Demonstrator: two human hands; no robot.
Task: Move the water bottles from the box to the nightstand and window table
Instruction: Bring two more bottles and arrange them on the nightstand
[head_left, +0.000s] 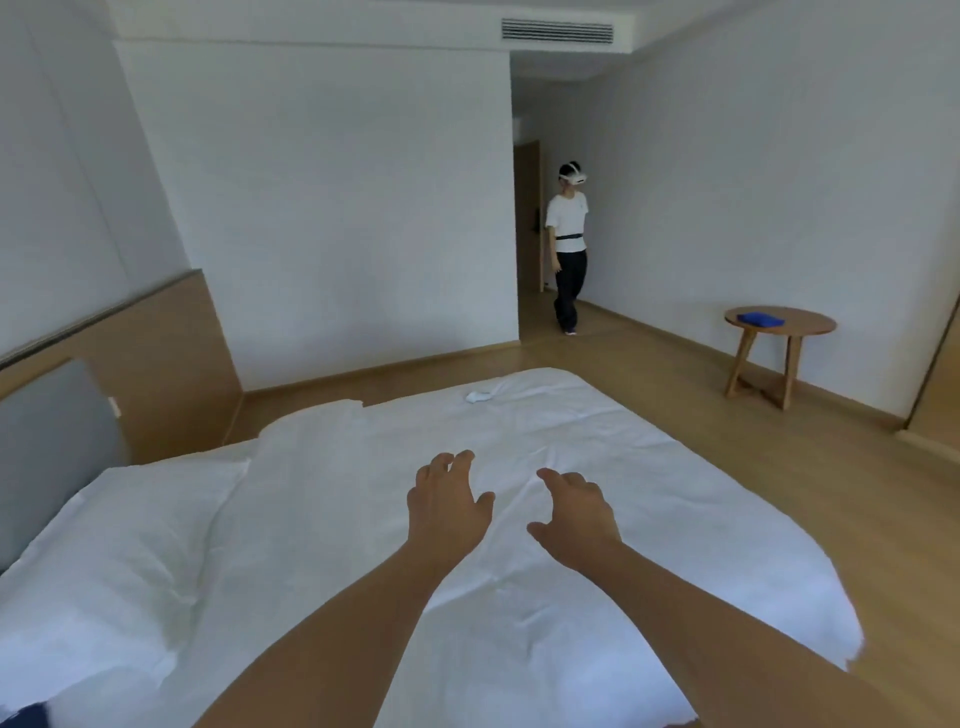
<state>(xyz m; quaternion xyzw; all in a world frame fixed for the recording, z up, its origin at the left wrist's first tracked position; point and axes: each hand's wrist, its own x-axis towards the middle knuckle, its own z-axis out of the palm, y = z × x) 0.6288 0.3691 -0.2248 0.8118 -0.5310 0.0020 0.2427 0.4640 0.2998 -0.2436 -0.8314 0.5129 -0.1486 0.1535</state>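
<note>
My left hand (447, 501) and my right hand (576, 514) are stretched out side by side over the white bed (545, 431). Both hold nothing, with fingers apart and slightly curled. No water bottle, box or nightstand is in view. A round wooden table (800, 317) stands by the right wall with a flat blue object (759, 318) on its top.
White pillows (114, 545) lie at the left by the wooden headboard (156, 353). A small white object (480, 396) lies on the bed's far edge. Another person (569, 249) with a headset stands in the hallway at the back. Wooden floor (675, 426) runs right of the bed.
</note>
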